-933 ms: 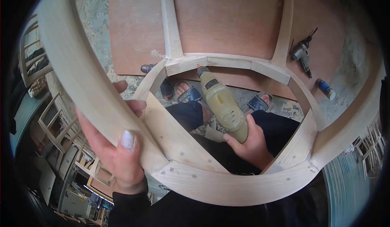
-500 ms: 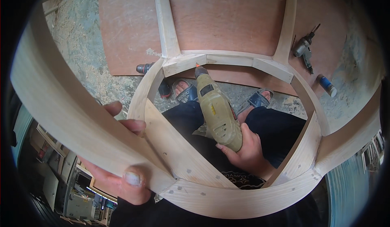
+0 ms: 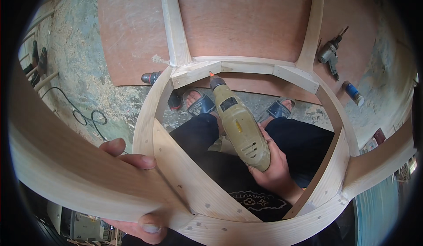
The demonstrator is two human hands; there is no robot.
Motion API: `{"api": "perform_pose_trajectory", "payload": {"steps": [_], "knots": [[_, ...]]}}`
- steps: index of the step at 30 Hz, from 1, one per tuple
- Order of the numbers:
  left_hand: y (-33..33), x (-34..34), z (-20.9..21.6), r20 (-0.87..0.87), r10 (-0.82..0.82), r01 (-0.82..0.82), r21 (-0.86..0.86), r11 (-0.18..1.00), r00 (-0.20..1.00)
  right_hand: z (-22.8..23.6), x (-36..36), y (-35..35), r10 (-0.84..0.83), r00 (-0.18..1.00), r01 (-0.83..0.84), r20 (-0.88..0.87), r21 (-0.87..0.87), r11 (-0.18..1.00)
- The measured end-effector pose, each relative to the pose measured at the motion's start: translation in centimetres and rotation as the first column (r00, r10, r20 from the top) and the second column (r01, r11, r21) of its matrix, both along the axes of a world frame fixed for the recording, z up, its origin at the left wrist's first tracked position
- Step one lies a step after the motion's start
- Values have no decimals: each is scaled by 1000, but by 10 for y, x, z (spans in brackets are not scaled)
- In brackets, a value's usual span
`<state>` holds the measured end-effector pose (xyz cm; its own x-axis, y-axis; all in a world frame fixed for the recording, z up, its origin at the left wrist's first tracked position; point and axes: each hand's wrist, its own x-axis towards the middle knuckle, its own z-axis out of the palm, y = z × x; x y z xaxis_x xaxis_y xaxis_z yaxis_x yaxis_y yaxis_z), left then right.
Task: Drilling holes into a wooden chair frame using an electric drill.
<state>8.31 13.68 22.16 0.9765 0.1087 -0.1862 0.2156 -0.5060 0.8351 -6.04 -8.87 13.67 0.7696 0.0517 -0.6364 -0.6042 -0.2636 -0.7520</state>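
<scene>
My right hand [image 3: 278, 172] is wrapped round the rear of an olive-green power drill [image 3: 241, 129]. The drill points away from me, through the opening of a pale wooden chair frame [image 3: 260, 226]. Its orange-red tip is at a short wooden corner block [image 3: 196, 73] on the far rail; whether it has entered the wood I cannot tell. My left hand [image 3: 152, 230] grips a thick curved leg [image 3: 83, 158] of the frame at the near left, thumb on the near side and two fingertips showing over the far side. The palm is hidden behind the leg.
A grey pneumatic driver [image 3: 329, 53] and a blue can [image 3: 353, 93] lie at the right. Another power tool [image 3: 152, 77] sits partly behind the frame at the left. Beneath is a reddish-brown board [image 3: 246, 21]. A black cord [image 3: 83, 114] curls on the dusty floor. My sandalled feet show through the frame.
The view has shifted, and more floor with the cord and another person's feet shows at the left. The drill's rear has swung slightly right and nearer; its tip stays by the corner block. Both grips hold.
</scene>
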Motion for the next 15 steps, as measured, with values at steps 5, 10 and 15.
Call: {"api": "perform_pose_trajectory", "payload": {"steps": [5, 10, 15], "knots": [[5, 4, -1, 30, -121, 121, 12, 993, 992, 3, -2, -6, 30, 999, -29, 25, -53, 998], [5, 1, -3, 65, -41, 40, 12, 999, 997, 0, -8, -2, 39, 997, -35, 60, -71, 997], [24, 2, 7, -104, -228, 238, 99, 966, 968, 1, -9, -2, 21, 996, -14, 84, -87, 996]]}}
